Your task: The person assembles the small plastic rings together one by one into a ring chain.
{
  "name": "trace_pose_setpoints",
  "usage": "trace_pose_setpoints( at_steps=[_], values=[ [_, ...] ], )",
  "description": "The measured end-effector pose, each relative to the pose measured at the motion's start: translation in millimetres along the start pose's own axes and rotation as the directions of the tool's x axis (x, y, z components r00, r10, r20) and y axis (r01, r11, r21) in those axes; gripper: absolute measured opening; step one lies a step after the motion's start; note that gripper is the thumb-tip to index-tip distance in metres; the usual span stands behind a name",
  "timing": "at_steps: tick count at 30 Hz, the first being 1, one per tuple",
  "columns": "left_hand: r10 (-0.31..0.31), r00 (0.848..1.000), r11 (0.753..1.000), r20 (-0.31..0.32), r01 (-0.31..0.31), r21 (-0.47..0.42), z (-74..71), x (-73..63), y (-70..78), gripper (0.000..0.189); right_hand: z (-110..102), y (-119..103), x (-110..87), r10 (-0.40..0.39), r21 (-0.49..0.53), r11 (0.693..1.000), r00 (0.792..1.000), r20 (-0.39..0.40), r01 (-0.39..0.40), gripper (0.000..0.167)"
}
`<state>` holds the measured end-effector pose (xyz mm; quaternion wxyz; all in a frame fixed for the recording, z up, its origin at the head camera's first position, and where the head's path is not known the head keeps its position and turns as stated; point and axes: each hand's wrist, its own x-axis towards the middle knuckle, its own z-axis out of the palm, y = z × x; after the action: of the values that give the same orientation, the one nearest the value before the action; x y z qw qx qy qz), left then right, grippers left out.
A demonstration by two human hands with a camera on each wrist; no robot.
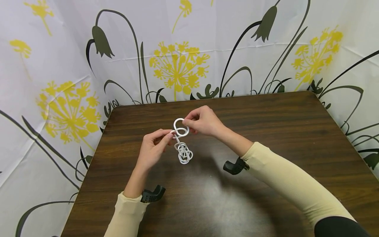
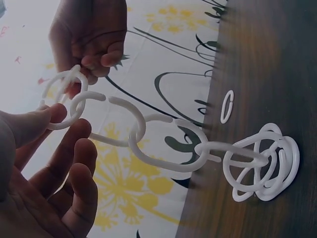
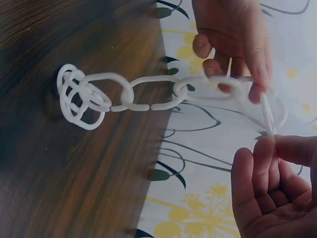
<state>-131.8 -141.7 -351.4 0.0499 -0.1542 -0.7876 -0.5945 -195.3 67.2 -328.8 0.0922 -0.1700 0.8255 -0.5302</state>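
Observation:
A chain of white plastic links (image 2: 168,165) hangs from the left hand (image 1: 151,147), its lower end heaped on the table. Thumb and forefinger of that hand pinch a link near the top, the other fingers loosely bent. Further up and to the right, the right hand (image 1: 205,121) pinches the white end link (image 1: 174,123) between thumb and fingertips. In the right wrist view this end link (image 3: 267,116) is seen nearly edge-on, between the two hands. Whether it is fully joined to the chain I cannot tell. The heaped links (image 3: 63,101) lie overlapping below the hands.
One loose white link (image 2: 223,113) lies on the dark wood table (image 1: 266,125), beyond the heap in the left wrist view. A white curtain (image 1: 127,75) with yellow and dark green plant prints hangs behind and beside the table. Each wrist carries a black camera mount (image 1: 235,166).

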Motion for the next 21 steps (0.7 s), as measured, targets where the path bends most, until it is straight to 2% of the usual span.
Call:
trace_pose_setpoints(
  at_steps=[4,10,17,21],
  values=[
    [-0.007,1.000,1.000,-0.009,0.007,-0.003,-0.8,-0.4,-0.7,0.016,-0.7,2.7,0.3,0.009,0.013,1.000,1.000,-0.028,-0.009,0.013],
    [-0.031,1.000,1.000,-0.002,0.031,0.005,-2.2,-0.7,-0.7,0.016,-0.9,5.3,1.6,0.002,0.114,0.993,0.998,-0.057,0.004,0.012],
    [-0.051,0.998,0.998,0.022,0.051,0.039,-3.3,-1.8,-0.9,0.016,1.5,3.4,1.4,-0.025,0.293,0.955,0.998,-0.051,0.039,0.015],
    [-0.045,0.999,0.998,0.023,0.044,0.044,-2.4,-1.6,-1.6,0.016,3.3,2.1,0.0,-0.033,0.337,0.941,0.999,-0.025,0.040,0.015]
  ],
)
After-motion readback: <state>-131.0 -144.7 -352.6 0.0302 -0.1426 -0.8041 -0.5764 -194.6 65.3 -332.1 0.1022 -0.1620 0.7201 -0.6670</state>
